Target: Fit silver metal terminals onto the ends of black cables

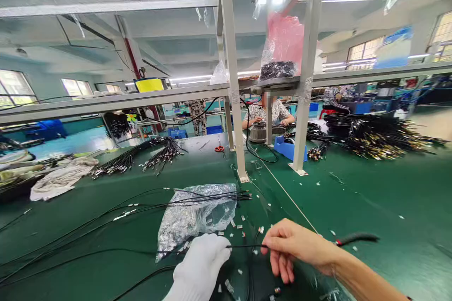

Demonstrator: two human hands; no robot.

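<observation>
My left hand (203,265), in a white glove, is closed round a thin black cable (247,246). Bare and to the right of it, my right hand (296,247) pinches the same cable between thumb and forefinger, its other fingers loosely curled. A short stretch of cable runs taut between the hands; the rest trails off to the left. Just beyond the glove lies a clear plastic bag (196,218) of small pale pieces, with several more black cables (212,196) across it. Small white bits are scattered around both hands. Behind my right wrist rests a tool with a black handle (360,238).
Metal shelf posts (235,103) rise from the green table (353,193). Red-handled scissors (219,148), a blue tape dispenser (286,147) and cable bundles (374,136) lie farther back. A pale cloth (65,178) is at left. A co-worker (282,112) sits opposite.
</observation>
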